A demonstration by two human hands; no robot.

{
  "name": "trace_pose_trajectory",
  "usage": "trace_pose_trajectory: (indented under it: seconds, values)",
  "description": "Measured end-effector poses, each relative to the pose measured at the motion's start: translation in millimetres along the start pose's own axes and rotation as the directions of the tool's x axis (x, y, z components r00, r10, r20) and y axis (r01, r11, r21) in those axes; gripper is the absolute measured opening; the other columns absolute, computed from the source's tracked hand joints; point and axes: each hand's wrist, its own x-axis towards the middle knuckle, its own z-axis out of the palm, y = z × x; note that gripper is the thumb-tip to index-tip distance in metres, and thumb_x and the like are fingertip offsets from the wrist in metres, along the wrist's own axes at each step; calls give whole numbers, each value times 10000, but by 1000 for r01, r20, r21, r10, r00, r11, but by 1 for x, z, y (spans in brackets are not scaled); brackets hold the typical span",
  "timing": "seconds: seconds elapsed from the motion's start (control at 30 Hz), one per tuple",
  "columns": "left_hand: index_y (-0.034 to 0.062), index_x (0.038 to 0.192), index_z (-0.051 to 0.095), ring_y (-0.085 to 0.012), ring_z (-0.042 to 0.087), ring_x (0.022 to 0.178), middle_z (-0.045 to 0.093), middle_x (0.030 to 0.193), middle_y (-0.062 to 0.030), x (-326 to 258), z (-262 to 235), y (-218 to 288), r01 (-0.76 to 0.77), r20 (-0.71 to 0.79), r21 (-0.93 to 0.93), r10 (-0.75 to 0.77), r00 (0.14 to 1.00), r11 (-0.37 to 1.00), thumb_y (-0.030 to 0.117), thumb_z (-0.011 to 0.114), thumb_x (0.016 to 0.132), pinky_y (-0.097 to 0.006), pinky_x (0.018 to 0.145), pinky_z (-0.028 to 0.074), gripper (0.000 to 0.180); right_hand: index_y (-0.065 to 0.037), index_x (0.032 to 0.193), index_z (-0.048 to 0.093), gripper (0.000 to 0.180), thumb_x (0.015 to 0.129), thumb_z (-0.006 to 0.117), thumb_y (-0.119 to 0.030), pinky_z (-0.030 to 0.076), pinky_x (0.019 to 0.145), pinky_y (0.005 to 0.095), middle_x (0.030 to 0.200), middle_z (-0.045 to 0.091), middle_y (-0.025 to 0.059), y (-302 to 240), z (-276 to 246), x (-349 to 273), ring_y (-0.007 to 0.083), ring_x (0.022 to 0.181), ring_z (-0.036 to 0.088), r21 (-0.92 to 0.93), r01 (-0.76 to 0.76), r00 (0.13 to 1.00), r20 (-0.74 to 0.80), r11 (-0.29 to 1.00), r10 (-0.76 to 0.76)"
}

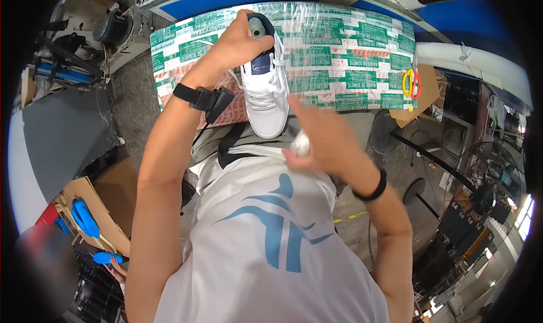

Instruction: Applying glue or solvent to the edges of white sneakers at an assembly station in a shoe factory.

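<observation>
At twelve o'clock, a white sneaker [264, 94] sits toe-down on the taped tabletop [350, 51]. The left hand [240, 40] is clamped around its heel collar, over a grey last inside. The right hand [322, 136] curls shut on a small white wad [300, 145] at five o'clock of the toe. The sneaker looks light and fairly stiff; the heel offers the firmest hold.

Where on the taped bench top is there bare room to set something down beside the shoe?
Free: the taped surface right of the white shoe, up to the scissors. Smaller patch at the left end. Crowded: around the shoe, where left hand and right hand work.
</observation>
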Motion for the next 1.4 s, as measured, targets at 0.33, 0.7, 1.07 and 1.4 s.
trace_pose_trajectory:
  seconds: [0.33, 0.7, 1.07, 1.4]
  values:
    - [-126, 1559, 432, -386, 761, 1118, 690, 1304, -332, 3, 12, 1, -57, -23, 129, 60, 998, 990, 379, 854, 841, -428, 943, 612, 974, 70, 1532, 580, 948, 792, 901, -427, 602, 756, 454, 1004, 749, 192, 10, -7, 11, 345, 863, 752, 160, -84, 991, -88, 984, 99]
    - [-111, 1588, 420, -417, 732, 1207, 659, 1383, -349, 0, 14, -1, 1, -19, 120, 1, 1000, 993, 406, 839, 846, -443, 1006, 593, 997, -18, 1555, 603, 934, 736, 886, -369, 575, 752, 460, 957, 731, 154, 37, -21, 18, 357, 830, 718, 35, 21, 999, -40, 999, -20]
    - [-122, 1551, 445, -393, 753, 1144, 685, 1325, -326, -2, 15, 2, -25, -30, 96, 28, 999, 995, 356, 849, 840, -434, 954, 609, 947, 57, 1539, 558, 973, 782, 891, -456, 572, 744, 468, 915, 698, 140, 53, -24, 12, 355, 806, 700, -139, 13, 999, 40, 990, -8]
    - [-106, 1567, 439, -400, 745, 1185, 677, 1356, -322, 1, 16, 7, 20, -40, 171, -14, 999, 985, 348, 851, 854, -445, 984, 608, 940, -12, 1651, 524, 957, 777, 826, -259, 573, 857, 376, 994, 718, 152, -7, -49, -40, 321, 876, 711, 612, -505, 857, 442, 609, 266]
